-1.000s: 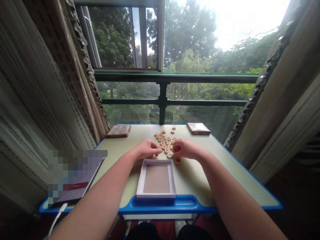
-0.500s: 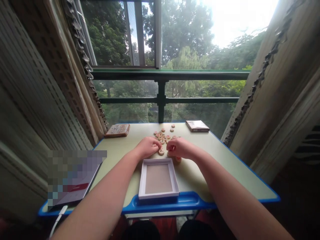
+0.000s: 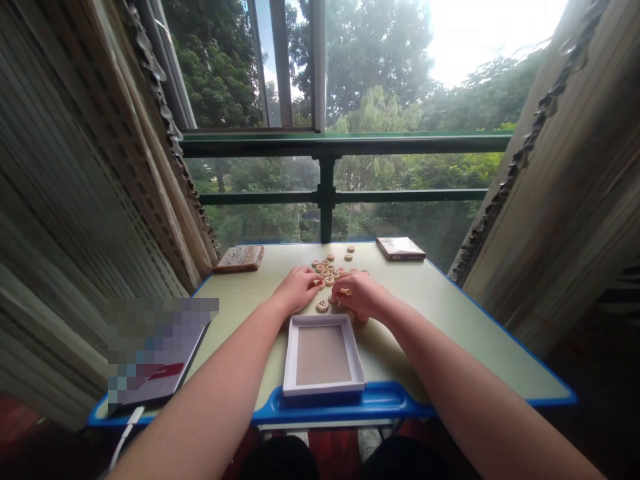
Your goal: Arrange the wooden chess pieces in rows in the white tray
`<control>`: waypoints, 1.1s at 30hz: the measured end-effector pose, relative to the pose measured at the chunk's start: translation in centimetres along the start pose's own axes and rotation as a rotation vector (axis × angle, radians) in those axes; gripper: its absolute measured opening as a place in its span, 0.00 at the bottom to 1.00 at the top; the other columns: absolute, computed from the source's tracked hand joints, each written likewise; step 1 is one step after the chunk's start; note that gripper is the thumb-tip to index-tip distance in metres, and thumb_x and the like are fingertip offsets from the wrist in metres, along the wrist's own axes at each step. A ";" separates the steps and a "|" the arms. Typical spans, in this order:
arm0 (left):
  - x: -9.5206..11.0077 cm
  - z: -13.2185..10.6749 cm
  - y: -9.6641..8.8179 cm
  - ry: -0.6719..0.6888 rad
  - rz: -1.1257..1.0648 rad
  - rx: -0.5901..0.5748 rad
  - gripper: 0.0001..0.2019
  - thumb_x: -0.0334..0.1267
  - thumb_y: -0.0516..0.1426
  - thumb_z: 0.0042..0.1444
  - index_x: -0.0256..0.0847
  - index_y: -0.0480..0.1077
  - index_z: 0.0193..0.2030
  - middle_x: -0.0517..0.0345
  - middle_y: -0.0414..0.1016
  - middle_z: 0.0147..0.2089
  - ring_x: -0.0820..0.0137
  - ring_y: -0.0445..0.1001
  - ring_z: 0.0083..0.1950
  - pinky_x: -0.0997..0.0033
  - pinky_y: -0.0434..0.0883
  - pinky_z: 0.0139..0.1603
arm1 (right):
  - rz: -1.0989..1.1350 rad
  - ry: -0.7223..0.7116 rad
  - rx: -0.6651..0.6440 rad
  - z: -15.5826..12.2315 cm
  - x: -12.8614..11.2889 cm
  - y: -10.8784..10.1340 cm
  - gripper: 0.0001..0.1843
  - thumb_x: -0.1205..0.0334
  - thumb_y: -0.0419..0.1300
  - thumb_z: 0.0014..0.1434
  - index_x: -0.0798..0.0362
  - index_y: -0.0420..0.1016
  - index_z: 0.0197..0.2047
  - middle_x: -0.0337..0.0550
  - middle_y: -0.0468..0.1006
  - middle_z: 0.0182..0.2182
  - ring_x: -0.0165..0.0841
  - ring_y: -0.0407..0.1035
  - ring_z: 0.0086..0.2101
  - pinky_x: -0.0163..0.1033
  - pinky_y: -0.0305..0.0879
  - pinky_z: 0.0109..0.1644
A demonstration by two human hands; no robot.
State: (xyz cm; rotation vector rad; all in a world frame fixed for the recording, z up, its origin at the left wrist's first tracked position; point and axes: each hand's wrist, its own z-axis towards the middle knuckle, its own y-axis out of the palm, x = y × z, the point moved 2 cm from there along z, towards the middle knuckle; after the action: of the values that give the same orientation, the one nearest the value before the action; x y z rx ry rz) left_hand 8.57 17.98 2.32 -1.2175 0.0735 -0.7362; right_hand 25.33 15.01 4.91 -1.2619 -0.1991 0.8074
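Note:
Several round wooden game pieces (image 3: 331,267) lie in a loose cluster at the middle of a pale green table (image 3: 440,313). My left hand (image 3: 296,288) rests on the cluster's left side, fingers curled over the pieces. My right hand (image 3: 359,293) is curled on the right side, pinching a piece between thumb and fingers. One piece (image 3: 323,305) lies apart, just beyond an empty white shallow box (image 3: 323,355) at the near edge.
A brown flat box (image 3: 239,258) sits at the table's far left, another flat box (image 3: 401,247) at the far right. A blurred device with a white cable (image 3: 150,360) lies near left. Curtains flank the table; a green window railing (image 3: 327,193) stands behind.
Both hands have moved a little farther into the cluster and closer together. The right hand's fingers now pinch a piece. The view has shifted slightly.

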 end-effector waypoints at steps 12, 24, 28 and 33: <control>0.2 0.2 0.0 -0.033 -0.146 0.019 0.14 0.45 0.58 0.50 0.42 0.76 0.41 0.53 0.74 0.45 0.63 0.69 0.48 0.67 0.69 0.49 | -0.152 0.427 0.347 -0.9 2.4 -3.0 0.11 0.66 0.53 0.54 0.52 0.79 0.32 0.45 0.78 0.35 0.37 0.69 0.39 0.38 0.63 0.43; -1.5 0.2 -0.3 -0.180 -0.035 0.045 0.12 0.39 0.53 0.54 0.40 0.77 0.38 0.52 0.76 0.42 0.65 0.73 0.44 0.67 0.68 0.50 | 0.037 -0.017 0.174 -0.5 1.6 -1.1 0.09 0.64 0.59 0.52 0.48 0.81 0.35 0.42 0.78 0.42 0.38 0.65 0.46 0.43 0.62 0.52; -2.1 0.3 -0.1 -0.264 -0.090 0.095 0.12 0.36 0.52 0.55 0.39 0.76 0.38 0.52 0.77 0.41 0.67 0.73 0.40 0.69 0.69 0.47 | 0.010 -0.044 0.035 -0.6 0.6 -0.3 0.08 0.66 0.60 0.51 0.46 0.82 0.30 0.39 0.79 0.39 0.37 0.65 0.44 0.42 0.61 0.51; -3.1 0.5 -0.1 -0.376 -0.251 0.119 0.14 0.36 0.49 0.56 0.36 0.74 0.42 0.51 0.77 0.40 0.67 0.73 0.39 0.68 0.70 0.43 | -0.003 -0.004 0.088 -0.5 0.8 -0.6 0.09 0.66 0.59 0.52 0.49 0.82 0.32 0.42 0.79 0.39 0.35 0.66 0.43 0.40 0.61 0.49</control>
State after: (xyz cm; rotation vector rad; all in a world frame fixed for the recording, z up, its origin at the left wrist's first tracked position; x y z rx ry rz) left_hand 6.37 20.08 1.65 -1.2441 -0.4350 -0.7050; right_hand 26.43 15.15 5.01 -1.1769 -0.1670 0.8077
